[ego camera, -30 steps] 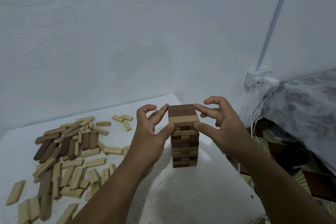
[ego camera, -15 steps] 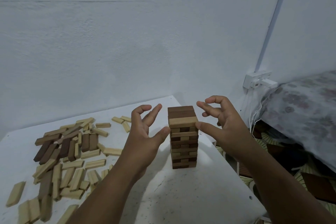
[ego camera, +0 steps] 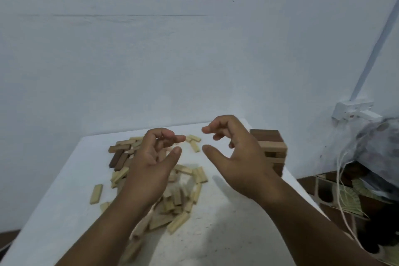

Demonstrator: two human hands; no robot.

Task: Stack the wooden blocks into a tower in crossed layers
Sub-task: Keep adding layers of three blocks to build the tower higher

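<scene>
The block tower [ego camera: 272, 149] stands at the right side of the white table [ego camera: 226, 239], built of dark and light layers, its lower part hidden behind my right hand. A pile of loose wooden blocks [ego camera: 183, 192], light and dark, is spread over the table's middle and left. My left hand [ego camera: 151, 166] hovers above that pile with fingers loosely curled and holds nothing. My right hand [ego camera: 235, 157] is in the air just left of the tower, fingers curved, thumb apart, empty and not touching the tower.
A single light block [ego camera: 96, 193] lies apart at the pile's left. The table's right edge falls off beside the tower. A wall socket [ego camera: 354, 110] with cords and a patterned fabric bundle [ego camera: 380, 149] are at the right. A white wall stands behind.
Both hands have let go of the tower's top and moved left toward the loose pile. The view has swung left, so the tower now sits at the right.
</scene>
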